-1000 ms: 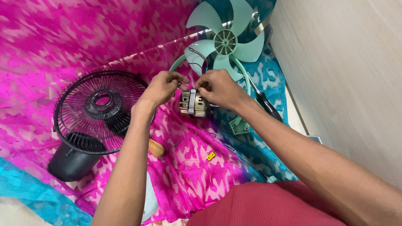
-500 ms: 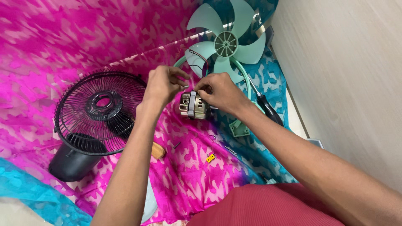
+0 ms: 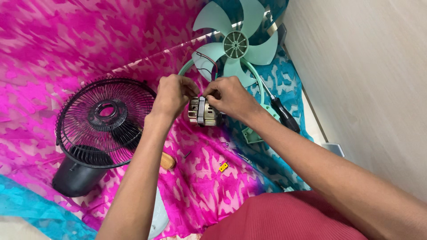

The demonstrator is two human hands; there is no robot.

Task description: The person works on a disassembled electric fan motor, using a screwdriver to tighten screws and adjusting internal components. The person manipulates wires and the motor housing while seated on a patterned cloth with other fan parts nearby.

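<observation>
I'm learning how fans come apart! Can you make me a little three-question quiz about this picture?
1. True or false: both hands touch the small metal motor.
2. What colour is the fan blade? A) pale green B) red C) yellow
3. What black round thing lies beside the left hand?

Key: 1 true; the right hand is on it too. 2 A. 3 the wire fan guard.

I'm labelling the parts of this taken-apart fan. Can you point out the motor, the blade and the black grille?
motor point(image 3: 203, 112), head view, on its metal body between the hands.
blade point(image 3: 236, 45), head view, on the round hub.
black grille point(image 3: 106, 110), head view, on the centre ring.
</observation>
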